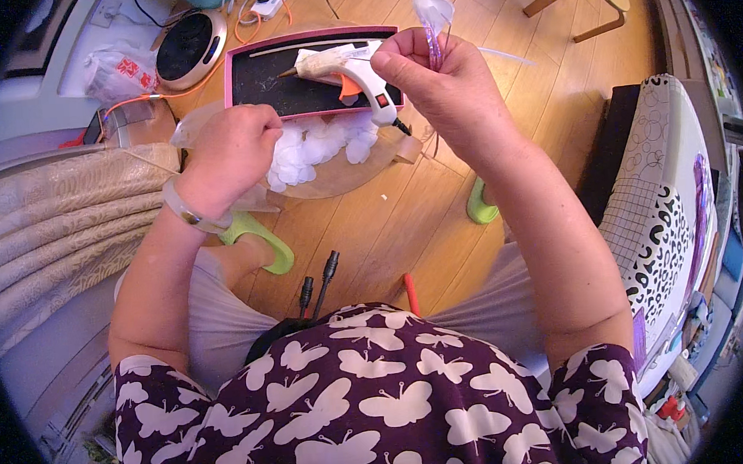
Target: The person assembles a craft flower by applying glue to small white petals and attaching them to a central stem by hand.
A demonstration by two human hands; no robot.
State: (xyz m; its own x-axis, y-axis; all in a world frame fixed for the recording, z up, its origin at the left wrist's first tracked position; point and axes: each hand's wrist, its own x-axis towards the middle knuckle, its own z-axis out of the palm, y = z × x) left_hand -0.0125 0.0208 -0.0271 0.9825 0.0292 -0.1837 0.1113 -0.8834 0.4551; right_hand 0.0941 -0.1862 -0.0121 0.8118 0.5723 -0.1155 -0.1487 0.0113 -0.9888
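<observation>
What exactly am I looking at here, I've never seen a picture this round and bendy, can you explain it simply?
There's no machine, just a person's two bare hands, seen from a wide fisheye camera on their head looking down; that lens bends straight edges. The right hand pinches a small whitish petal-like piece. The left hand is curled beside a pile of white petal-like pieces; whether it holds anything can't be seen. Beyond the pile, a white glue gun lies across a pink-rimmed black tray. Tray and pile rest on a round brown surface above the wooden floor.
</observation>
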